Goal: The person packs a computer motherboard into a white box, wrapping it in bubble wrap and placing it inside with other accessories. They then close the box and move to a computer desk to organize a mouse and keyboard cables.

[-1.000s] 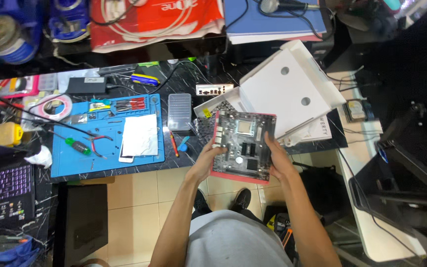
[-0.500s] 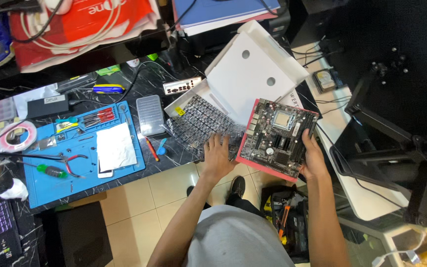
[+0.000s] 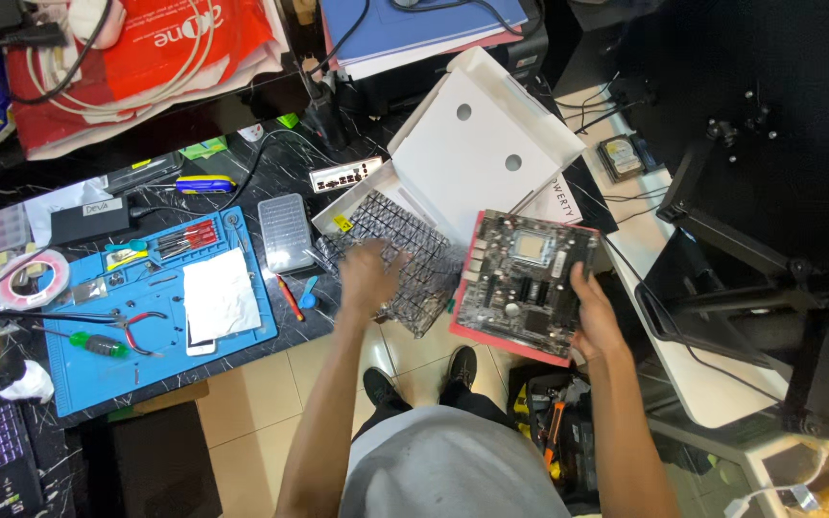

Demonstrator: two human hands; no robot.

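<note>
In the head view we look straight down at a cluttered black marble-patterned workbench (image 3: 271, 163) and our own two arms. Our right hand (image 3: 595, 321) grips the right edge of a motherboard (image 3: 522, 280), fingers curled around the rim and thumb on the top face. The board has a red underside edge and a metal processor socket near its top; it is held out past the bench edge, above the tiled floor (image 3: 271, 384), at about three o'clock from the middle of the picture.

Our left hand (image 3: 367, 278) is blurred, so we cannot tell how its fingers stand; it lies on or just over the grid-patterned antistatic bag (image 3: 405, 254), which rests at the bench edge just left of the motherboard, at nine o'clock from it.

At twelve o'clock from the bag lies an open white cardboard box (image 3: 477, 153) with two round holes in its flap. At nine o'clock from the left hand sits a blue repair mat (image 3: 160, 307) carrying a white cloth (image 3: 220, 297), red-handled pliers (image 3: 146, 319) and a green-handled screwdriver (image 3: 98, 342). A small clear parts case (image 3: 287, 233) stands between mat and bag. A hard drive (image 3: 621, 156) rests at one o'clock from the motherboard.
</note>
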